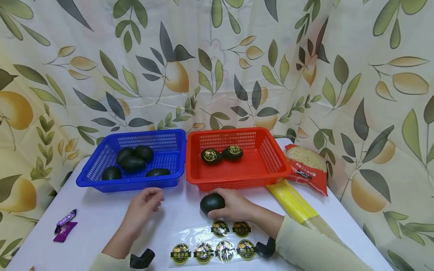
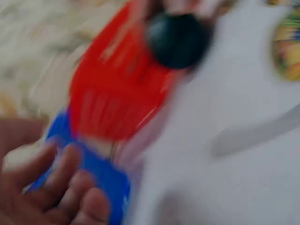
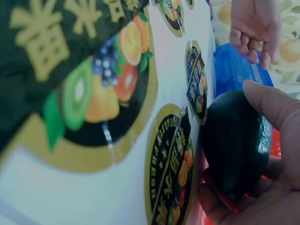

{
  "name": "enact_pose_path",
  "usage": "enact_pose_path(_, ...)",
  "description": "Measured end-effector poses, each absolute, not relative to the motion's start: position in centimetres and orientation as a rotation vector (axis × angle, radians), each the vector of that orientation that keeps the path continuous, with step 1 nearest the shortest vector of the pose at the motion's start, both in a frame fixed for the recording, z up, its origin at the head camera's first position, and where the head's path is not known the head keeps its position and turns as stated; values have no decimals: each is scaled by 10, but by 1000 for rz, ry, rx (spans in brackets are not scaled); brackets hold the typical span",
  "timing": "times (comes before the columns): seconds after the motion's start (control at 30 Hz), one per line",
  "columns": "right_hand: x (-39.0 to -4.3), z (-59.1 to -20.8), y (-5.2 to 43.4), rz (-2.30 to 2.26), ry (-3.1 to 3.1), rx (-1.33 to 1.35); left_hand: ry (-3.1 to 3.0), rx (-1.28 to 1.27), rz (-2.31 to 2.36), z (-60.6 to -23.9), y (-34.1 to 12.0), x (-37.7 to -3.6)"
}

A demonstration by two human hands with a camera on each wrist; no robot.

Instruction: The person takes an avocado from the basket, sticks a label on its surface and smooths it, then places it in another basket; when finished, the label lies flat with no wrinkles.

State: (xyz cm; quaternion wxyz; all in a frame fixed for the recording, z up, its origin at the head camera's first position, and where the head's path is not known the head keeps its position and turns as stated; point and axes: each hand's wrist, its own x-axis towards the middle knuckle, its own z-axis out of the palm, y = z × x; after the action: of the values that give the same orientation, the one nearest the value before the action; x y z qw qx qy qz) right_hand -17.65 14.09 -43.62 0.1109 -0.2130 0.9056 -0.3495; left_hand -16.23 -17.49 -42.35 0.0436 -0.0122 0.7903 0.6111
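A dark green avocado point(image 1: 212, 203) sits in the grip of my right hand point(image 1: 234, 205), just in front of the red basket. In the right wrist view the thumb lies along one side of this avocado point(image 3: 236, 143) and the fingers curl under the other. My left hand point(image 1: 144, 207) hovers in front of the blue basket, fingers loosely bent and holding nothing. Below the right hand lies a clear sheet of round black-and-gold fruit stickers point(image 1: 203, 253). The left wrist view is blurred, with the left hand point(image 2: 56, 187) at its lower left.
Several plain avocados point(image 1: 133, 164) lie in the blue basket point(image 1: 169, 150). The red basket point(image 1: 261, 165) holds two avocados point(image 1: 211, 156) with stickers. On the right are a red-and-clear food bag point(image 1: 306, 165) and a long yellow packet point(image 1: 295, 203). Purple wrapped sweets point(image 1: 65, 231) lie at left.
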Motion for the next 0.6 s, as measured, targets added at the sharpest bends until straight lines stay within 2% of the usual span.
enact_pose_path(0.13,-177,-433,143,-1018,2665,-657,2704,507,1178,-424,-128,-140)
enact_pose_path(0.23,-177,-431,145,-1009,2670,-657,2745,749,847,-427,-102,-130)
enact_pose_path(0.4,-177,-430,146,-1012,2672,-648,2786,875,640,-440,-82,-128)
enact_pose_path(0.6,-170,-427,150,-1010,2699,-651,2781,865,605,-443,-77,-128)
